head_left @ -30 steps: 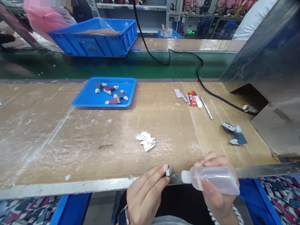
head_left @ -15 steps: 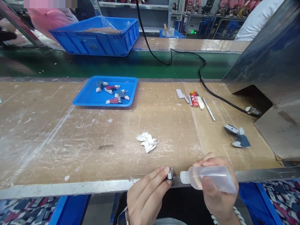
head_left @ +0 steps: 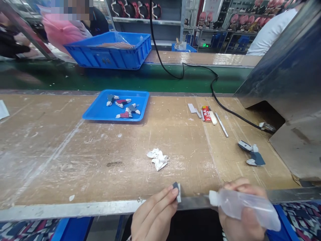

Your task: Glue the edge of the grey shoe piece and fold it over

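Near the table's front edge, my left hand (head_left: 156, 212) pinches a small grey and white piece (head_left: 178, 193) between thumb and fingers. To its right, my right hand (head_left: 242, 214) is wrapped round a translucent plastic squeeze bottle (head_left: 260, 208). The bottle lies tilted, its white cap end pointing left toward the grey piece and apart from it. A crumpled white tissue (head_left: 158, 159) lies on the table beyond my left hand. Farther right sit dark grey and white parts (head_left: 256, 157), touching or joined; I cannot tell which.
A blue tray (head_left: 87, 113) holds several small grey, maroon and white parts. A lighter-like red item (head_left: 206, 114) and a metal pen-like tool (head_left: 222, 125) lie at the right, near a black cable (head_left: 234, 113) and a metal housing (head_left: 288, 77). A blue crate (head_left: 105, 59) stands behind.
My right hand has drawn the bottle right and down, away from the piece. The piece in my left hand is turned and shows more of its grey side. The camera view has tilted up slightly.
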A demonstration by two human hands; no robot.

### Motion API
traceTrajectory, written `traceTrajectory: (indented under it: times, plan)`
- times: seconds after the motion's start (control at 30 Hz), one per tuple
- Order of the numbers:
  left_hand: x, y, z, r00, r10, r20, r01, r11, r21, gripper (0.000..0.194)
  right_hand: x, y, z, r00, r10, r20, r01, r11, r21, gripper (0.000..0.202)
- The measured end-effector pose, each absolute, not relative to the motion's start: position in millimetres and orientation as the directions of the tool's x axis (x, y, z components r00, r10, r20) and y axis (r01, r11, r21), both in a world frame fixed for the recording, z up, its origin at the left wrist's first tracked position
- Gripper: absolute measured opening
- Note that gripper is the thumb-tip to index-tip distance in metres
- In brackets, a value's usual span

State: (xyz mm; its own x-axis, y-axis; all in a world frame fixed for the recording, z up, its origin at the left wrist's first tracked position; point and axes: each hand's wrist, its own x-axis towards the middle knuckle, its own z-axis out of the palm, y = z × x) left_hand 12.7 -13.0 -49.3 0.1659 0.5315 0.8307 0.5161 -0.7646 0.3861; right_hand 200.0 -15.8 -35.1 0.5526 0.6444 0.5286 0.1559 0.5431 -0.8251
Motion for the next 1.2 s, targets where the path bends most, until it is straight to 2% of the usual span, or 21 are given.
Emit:
traceTrajectory:
  times: [0.07, 0.2, 0.27, 0.43, 0.63, 0.87, 0.97, 1.07, 1.2]
  plan:
    - [9.8, -12.6, -44.5, 0.167, 0.53, 0.832, 0.527, -0.761, 0.378, 0.013, 199.5, -13.5, -36.4, 0.593, 0.621, 0.513, 0.142, 0.547, -0.825, 0.018]
    - [-5.0, -14.2, -31.9, 0.288, 0.668, 0.687, 0.498, -0.717, 0.488, 0.022, 196.2, -14.6, -42.0, 0.578, 0.637, 0.511, 0.133, 0.544, -0.829, 0.018]
    - [-12.9, -12.0, -24.7, 0.339, 0.693, 0.636, 0.518, -0.702, 0.489, 0.023, 194.8, -16.7, -44.3, 0.551, 0.663, 0.507, 0.12, 0.538, -0.834, 0.019]
    - [-19.3, 6.8, -5.0, 0.564, 0.596, 0.572, 0.552, -0.787, 0.276, 0.018, 194.7, -19.9, -43.8, 0.514, 0.691, 0.508, 0.132, 0.522, -0.843, 0.022]
    - [-14.9, 23.1, 10.5, 0.681, 0.5, 0.535, 0.502, -0.851, 0.155, 0.022, 196.1, -19.0, -38.3, 0.48, 0.708, 0.518, 0.159, 0.51, -0.845, 0.02]
    - [-10.6, 29.1, 24.7, 0.747, 0.417, 0.518, 0.439, -0.894, 0.086, 0.027, 188.8, -20.4, -28.3, 0.42, 0.701, 0.576, 0.229, 0.532, -0.815, 0.025]
    - [-8.8, 30.2, 28.0, 0.783, 0.361, 0.507, 0.41, -0.912, 0.017, 0.029, 185.4, -21.1, -27.1, 0.407, 0.686, 0.602, 0.258, 0.546, -0.797, 0.024]
    - [-8.7, 29.2, 22.2, 0.803, 0.287, 0.522, 0.38, -0.921, -0.079, 0.025, 185.1, -22.4, -29.0, 0.388, 0.686, 0.616, 0.279, 0.55, -0.787, 0.024]
    - [-11.9, 28.3, 9.4, 0.786, 0.247, 0.567, 0.375, -0.919, -0.12, 0.016, 190.2, -23.0, -31.4, 0.33, 0.704, 0.63, 0.309, 0.55, -0.776, 0.024]
